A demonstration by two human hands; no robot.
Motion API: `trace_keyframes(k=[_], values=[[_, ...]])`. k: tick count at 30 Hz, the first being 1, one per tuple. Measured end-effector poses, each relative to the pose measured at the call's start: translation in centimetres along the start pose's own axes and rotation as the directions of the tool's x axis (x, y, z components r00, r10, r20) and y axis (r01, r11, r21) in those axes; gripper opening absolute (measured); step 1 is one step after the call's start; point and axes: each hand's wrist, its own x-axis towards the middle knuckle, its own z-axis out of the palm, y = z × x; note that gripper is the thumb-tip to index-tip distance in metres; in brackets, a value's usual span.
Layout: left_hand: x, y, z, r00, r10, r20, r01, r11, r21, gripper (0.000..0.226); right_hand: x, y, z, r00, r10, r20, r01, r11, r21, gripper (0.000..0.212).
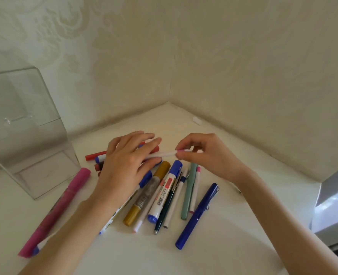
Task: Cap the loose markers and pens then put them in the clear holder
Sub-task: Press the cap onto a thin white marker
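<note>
The right grip (204, 153) pinches the pink end of a thin white pen (164, 154); the left grip (122, 165) holds its barrel between thumb and fingers

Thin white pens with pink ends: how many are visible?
3 thin white pens: one held by left hand and right hand, one beside the gold marker, one right of the green pen. Others may hide under the hands.
</note>
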Motion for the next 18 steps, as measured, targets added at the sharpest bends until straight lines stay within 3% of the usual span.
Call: trace_keyframes(k=[3, 6, 8, 12, 14, 18], values=[[-0.1, 0.0, -0.1, 0.999, -0.014, 0.028, 0.016, 0.999, -0.05, 0.03, -0.4, 0.0, 0.1, 1.0, -0.003, 0.024, 0.002, 0.998, 0.059, 0.009], [-0.2, 0.0, -0.2, 0.994, -0.085, 0.071, 0.094, 0.985, -0.147, 0.032, -0.6, 1.7, -2.4, 0.979, 0.101, -0.176, -0.077, 0.987, 0.139, 0.01], [-0.3, 0.1, -0.1, 0.989, -0.135, 0.056, 0.143, 0.976, -0.165, 0.031, -1.2, 3.5, -4.9, 0.937, 0.236, -0.257, -0.226, 0.972, 0.069, 0.008], [-0.5, 0.3, 0.3, 0.984, -0.175, 0.034, 0.178, 0.965, -0.193, 0.026, -3.3, 5.8, -6.0, 0.886, 0.448, -0.116, -0.462, 0.871, -0.168, 0.003], [-0.6, 0.4, 0.4, 0.985, -0.171, 0.039, 0.175, 0.964, -0.198, 0.026, -3.8, 6.1, -5.1, 0.883, 0.45, -0.133, -0.469, 0.848, -0.248, 0.004], [-0.8, 0.6, 0.4, 0.987, -0.158, 0.037, 0.162, 0.963, -0.214, 0.026, -3.2, 5.9, -4.0, 0.896, 0.414, -0.162, -0.443, 0.861, -0.248, 0.009]])
